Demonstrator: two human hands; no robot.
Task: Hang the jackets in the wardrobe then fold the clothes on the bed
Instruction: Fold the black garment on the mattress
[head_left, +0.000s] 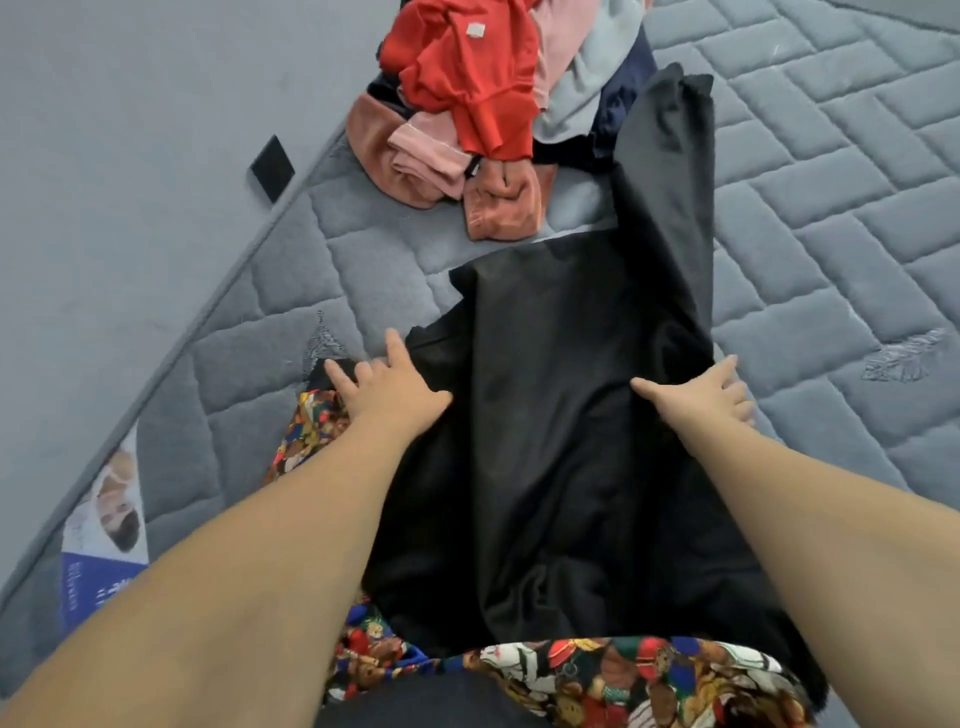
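Head view, sole view. Black garment (561, 426): one, spread lengthwise on the grey quilted mattress (831, 171), near end overlapping a patterned cloth (597, 675), far end running up to a narrow tip beside the clothes pile (483, 98). Left hand (384, 384): one, fingers fairly straight, laid on the garment's left edge, fingertips reaching onto the mattress; pressing, not clenched. Right hand (711, 389): one, at the right edge, fingers bent over the hem; probably gripping the cloth, though the fingertips hidden below the edge. Likely step: smoothing or squaring before a fold. Risks, as judgement: slippery dark cloth sliding under a flat left palm if pulled from the right alone, skewing the fold; trapped creases near the lower middle getting folded in; far tip snagging the pile and dragging pieces along; patterned cloth underneath lifting together with the garment. Clothes pile at the far left corner: red garment (462, 73), one; pink or salmon pieces (415, 161), at least two, exact count not clear; pale blue-grey piece (587, 88), one; dark navy piece (618, 93), one, mostly hidden. Black square (272, 167) on the wall beside the mattress: one. Printed label (104, 535) on the mattress side: one. No jackets or wardrobe visible.
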